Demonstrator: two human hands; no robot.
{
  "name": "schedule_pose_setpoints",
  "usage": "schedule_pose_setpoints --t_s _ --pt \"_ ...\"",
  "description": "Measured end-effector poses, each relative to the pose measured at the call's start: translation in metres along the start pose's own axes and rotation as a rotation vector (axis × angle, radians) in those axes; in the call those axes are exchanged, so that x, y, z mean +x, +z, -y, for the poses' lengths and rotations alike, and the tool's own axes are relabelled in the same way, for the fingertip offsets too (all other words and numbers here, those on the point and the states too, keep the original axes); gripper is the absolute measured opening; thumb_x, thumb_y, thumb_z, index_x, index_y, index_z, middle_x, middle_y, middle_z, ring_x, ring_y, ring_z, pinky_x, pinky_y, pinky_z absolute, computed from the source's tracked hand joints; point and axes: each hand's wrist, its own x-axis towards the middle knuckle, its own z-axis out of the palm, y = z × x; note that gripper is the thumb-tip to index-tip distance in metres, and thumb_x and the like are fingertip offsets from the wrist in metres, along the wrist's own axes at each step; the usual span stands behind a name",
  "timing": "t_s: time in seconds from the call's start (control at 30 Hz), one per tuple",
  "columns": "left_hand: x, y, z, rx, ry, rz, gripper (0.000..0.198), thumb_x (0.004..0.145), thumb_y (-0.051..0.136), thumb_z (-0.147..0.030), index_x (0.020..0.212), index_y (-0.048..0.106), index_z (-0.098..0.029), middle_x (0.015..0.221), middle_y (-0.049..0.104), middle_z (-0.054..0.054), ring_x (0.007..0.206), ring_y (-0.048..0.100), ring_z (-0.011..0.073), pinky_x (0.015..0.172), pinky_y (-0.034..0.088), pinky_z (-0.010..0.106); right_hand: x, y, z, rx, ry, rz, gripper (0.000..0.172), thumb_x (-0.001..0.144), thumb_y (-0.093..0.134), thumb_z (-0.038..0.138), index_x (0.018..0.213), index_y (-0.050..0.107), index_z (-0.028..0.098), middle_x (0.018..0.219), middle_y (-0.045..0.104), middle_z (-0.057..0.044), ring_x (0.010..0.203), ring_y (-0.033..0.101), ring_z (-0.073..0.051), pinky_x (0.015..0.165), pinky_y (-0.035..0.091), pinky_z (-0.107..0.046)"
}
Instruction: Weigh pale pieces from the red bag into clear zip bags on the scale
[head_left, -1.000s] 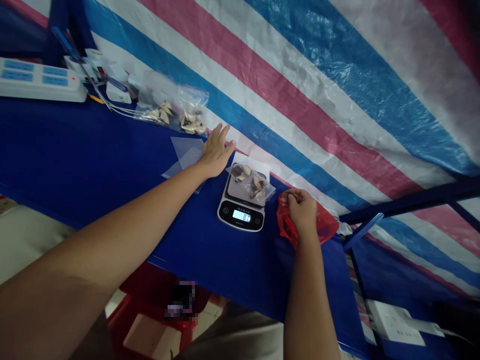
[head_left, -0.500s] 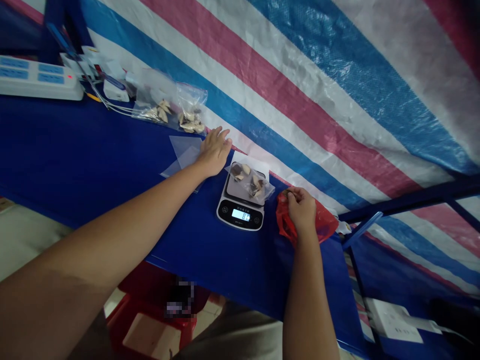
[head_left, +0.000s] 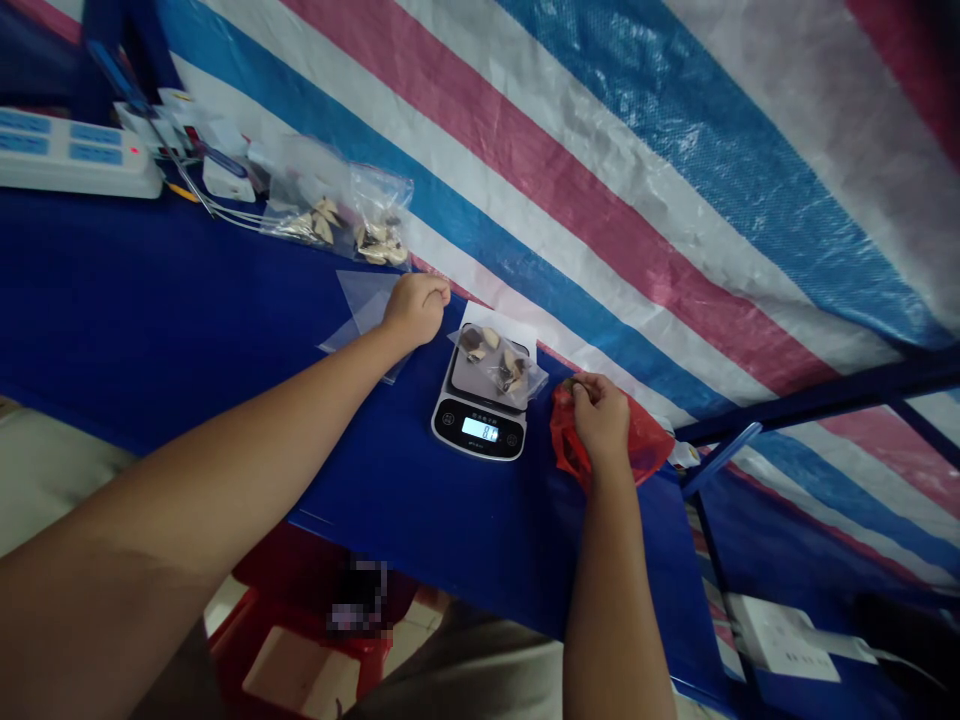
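Observation:
My left hand (head_left: 416,310) lies curled into a fist on the blue tabletop (head_left: 187,300), at the edge of a clear plastic sheet (head_left: 362,308). To its right stands a digital kitchen scale (head_left: 478,400), its display showing about 8.1. A clear bag of pale shell-like pieces (head_left: 499,365) rests on the scale's platform. My right hand (head_left: 600,420) sits on a red plastic bag (head_left: 637,445), its fingertips pinching a small brownish piece (head_left: 571,388). Another clear bag of similar pieces (head_left: 337,215) lies further left, out of reach of both hands.
A white power strip (head_left: 75,150) with chargers and cables (head_left: 225,175) sits at the far left. A striped tarpaulin (head_left: 600,200) forms the back wall. A blue metal frame bar (head_left: 810,400) runs at the right, and a red stool (head_left: 300,640) stands below.
My left hand has curled from spread, flat fingers into a fist and drawn slightly back from the tarpaulin. The right hand and scale stay in place, and the view has shifted slightly.

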Motion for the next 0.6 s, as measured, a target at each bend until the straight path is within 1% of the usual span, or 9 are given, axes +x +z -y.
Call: schedule_pose_setpoints --t_s 0.1,0.3,0.37,0.5,0.6 --pt "0.0014 -0.0010 0.0000 0.005 -0.054 0.012 0.018 0.064 0.042 -0.011 0.049 0.039 -0.021 0.047 0.038 -0.001 0.052 0.040 0.0143 0.059 0.035 0.032 -0.0006 0.0004 0.0014 0.005 0.010 0.003 0.021 0.082 0.055 0.031 0.095 0.067 0.019 0.091 0.077 -0.010 0.080 0.074 -0.025 0.079 0.059 -0.041" --pt "0.0017 -0.0032 -0.0035 0.000 -0.106 0.038 0.015 0.065 0.042 -0.014 0.051 0.042 -0.021 0.048 0.041 0.000 0.054 0.042 0.0152 0.060 0.034 0.032 -0.0012 0.0009 0.0039 0.020 0.027 0.005 0.020 0.081 0.056 0.031 0.094 0.067 0.019 0.090 0.077 -0.010 0.076 0.073 -0.024 0.077 0.059 -0.040" --pt "0.0013 -0.0033 -0.0048 0.004 -0.110 0.029 0.015 0.065 0.042 -0.014 0.052 0.041 -0.022 0.048 0.042 0.000 0.054 0.042 0.0159 0.059 0.034 0.033 -0.0013 0.0009 0.0040 0.020 0.025 0.007 0.020 0.082 0.056 0.031 0.094 0.066 0.020 0.091 0.077 -0.010 0.076 0.073 -0.024 0.077 0.059 -0.040" --pt "0.0002 -0.0029 -0.0057 0.005 -0.083 -0.027 0.017 0.067 0.042 -0.015 0.052 0.041 -0.022 0.050 0.043 0.000 0.057 0.043 0.0153 0.061 0.033 0.033 -0.0016 0.0008 0.0030 0.028 0.023 0.009 0.021 0.082 0.056 0.032 0.096 0.066 0.020 0.092 0.077 -0.010 0.077 0.073 -0.024 0.077 0.059 -0.039" --pt "-0.0007 -0.0024 -0.0049 0.000 -0.079 -0.029 0.018 0.069 0.042 -0.016 0.052 0.041 -0.021 0.050 0.042 0.000 0.057 0.044 0.0148 0.061 0.032 0.033 -0.0017 0.0005 0.0028 0.019 0.019 0.006 0.021 0.082 0.056 0.032 0.096 0.067 0.020 0.092 0.077 -0.010 0.077 0.073 -0.024 0.078 0.059 -0.039"
